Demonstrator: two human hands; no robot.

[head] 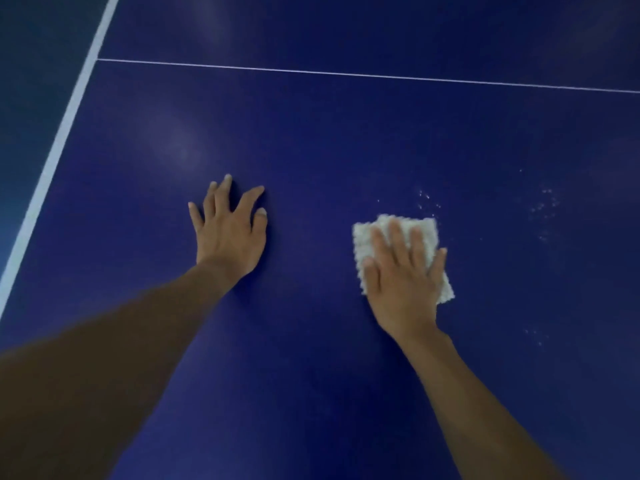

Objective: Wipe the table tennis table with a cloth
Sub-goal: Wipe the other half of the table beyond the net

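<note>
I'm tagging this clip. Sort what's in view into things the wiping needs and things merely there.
In the job: white cloth; right hand pressing it flat; table tennis table; white specks beside the cloth.
Merely there: left hand resting flat on the table; ring on it; white side line.

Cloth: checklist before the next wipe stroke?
1. Cloth lies flat on the table: ok.
2. Right hand presses on it with straight fingers: ok.
3. Left hand is apart from the cloth, resting on bare table: ok.
4. Surface free of white specks: not ok; patches show beyond and to the right of the cloth.
5. Path toward those specks is free of other things: ok.
6. Underside of the cloth is clean or damp: cannot tell.
</note>
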